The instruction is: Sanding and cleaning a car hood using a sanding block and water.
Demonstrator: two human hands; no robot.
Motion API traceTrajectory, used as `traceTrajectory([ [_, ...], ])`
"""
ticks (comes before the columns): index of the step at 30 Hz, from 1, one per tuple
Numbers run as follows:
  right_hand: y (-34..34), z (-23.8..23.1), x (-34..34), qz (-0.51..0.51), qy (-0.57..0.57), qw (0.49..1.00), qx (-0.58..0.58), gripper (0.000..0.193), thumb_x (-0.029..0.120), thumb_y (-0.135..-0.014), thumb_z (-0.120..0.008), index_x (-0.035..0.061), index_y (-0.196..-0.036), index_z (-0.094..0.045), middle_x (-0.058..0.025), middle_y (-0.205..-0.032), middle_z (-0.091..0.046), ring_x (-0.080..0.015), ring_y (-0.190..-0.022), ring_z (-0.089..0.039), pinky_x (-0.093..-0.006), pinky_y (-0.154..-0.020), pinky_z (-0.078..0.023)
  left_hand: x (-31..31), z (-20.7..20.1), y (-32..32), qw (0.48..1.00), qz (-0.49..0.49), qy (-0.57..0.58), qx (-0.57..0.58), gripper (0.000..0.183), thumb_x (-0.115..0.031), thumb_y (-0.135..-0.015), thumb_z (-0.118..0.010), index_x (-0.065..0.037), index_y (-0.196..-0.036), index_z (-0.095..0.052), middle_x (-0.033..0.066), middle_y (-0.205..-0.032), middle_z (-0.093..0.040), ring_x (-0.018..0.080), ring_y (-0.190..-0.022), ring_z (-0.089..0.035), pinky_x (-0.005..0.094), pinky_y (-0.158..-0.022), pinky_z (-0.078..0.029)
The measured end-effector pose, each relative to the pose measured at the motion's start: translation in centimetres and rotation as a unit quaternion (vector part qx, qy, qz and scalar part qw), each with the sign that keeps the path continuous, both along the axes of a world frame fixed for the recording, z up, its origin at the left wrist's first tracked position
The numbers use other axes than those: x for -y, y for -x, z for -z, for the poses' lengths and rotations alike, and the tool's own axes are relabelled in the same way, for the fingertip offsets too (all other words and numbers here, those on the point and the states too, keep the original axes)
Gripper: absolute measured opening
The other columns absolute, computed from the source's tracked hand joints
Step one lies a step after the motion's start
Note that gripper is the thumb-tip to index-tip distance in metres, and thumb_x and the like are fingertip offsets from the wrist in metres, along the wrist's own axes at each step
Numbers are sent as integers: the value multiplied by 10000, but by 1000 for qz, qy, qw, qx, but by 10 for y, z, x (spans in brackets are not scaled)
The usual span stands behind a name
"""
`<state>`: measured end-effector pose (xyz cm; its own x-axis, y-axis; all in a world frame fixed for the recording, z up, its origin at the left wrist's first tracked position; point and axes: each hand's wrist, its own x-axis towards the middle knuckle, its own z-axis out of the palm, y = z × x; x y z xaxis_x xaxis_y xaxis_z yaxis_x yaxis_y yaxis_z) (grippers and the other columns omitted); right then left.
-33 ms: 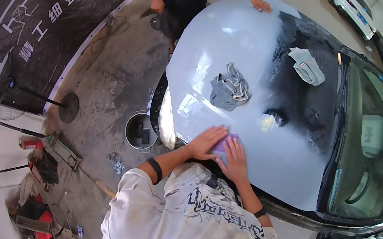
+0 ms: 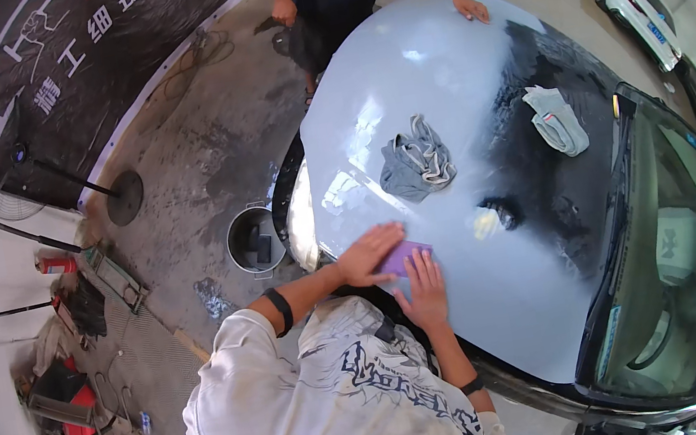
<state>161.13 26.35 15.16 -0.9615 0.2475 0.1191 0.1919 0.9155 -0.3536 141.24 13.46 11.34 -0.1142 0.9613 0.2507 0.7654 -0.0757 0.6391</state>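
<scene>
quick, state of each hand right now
Bare left hand: open, at the left side of the flat purple pad.
Bare right hand: open, lying over the pad's right side.

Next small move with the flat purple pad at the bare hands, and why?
Probably slide the flat purple pad slightly along the grey-and-black car hood: it lies on the hood's grey part, with the left hand at one edge and the right hand at another.

Even, fairly bright light covers the hood [image 2: 459, 227], with white glare streaks from centre toward 12 o'clock. Near 4 o'clock, the rim burns out to white with bluish fringing. The banner [image 2: 98, 75] at 10 o'clock sits dimmer. Straight edges bow outward; black fills the corners.
</scene>
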Motion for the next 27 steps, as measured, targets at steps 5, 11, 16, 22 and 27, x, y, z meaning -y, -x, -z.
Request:
traceTrajectory([
  [5,-1,5,2,-11,10,999,32,781,367,-853,-699,29,-1488,-394,-183,-1592,-309,-383,-1484,-260,-539,-1197,-227,6,6,25,968,-233,74,-52,809,-489,-972,-523,21,-1545,-262,222,-1619,-240,388,-1513,-185,501,-1220,-167],
  [11,-6,0,10,4,-15,999,44,812,412,-837,-701,36,-1491,-402,-174,-1597,-302,-375,-1485,-257,-533,-1193,-234,-14,28,57,919,-380,89,-59,815,-509,-988,-482,24,-1552,-234,212,-1631,-212,381,-1521,-161,489,-1227,-141],
  [16,-24,-3,22,18,-35,996,83,859,387,-816,-709,77,-1533,-352,-156,-1612,-274,-351,-1487,-254,-540,-1197,-212,-27,37,99,898,-426,96,-52,819,-526,-1003,-451,23,-1560,-206,209,-1639,-187,365,-1527,-148,482,-1231,-128],
  [22,-31,7,24,18,-53,995,82,879,336,-789,-720,114,-1548,-336,-172,-1596,-281,-365,-1461,-280,-547,-1184,-227,-29,43,98,887,-445,108,-62,812,-512,-1012,-437,40,-1557,-195,213,-1640,-176,373,-1527,-134,487,-1231,-118],
  [27,-19,12,24,28,-57,996,58,884,278,-756,-743,186,-1545,-355,-196,-1510,-355,-397,-1383,-344,-534,-1158,-270,-19,39,73,890,-439,102,-67,800,-491,-1009,-450,48,-1549,-208,226,-1633,-186,391,-1522,-143,506,-1226,-127],
])
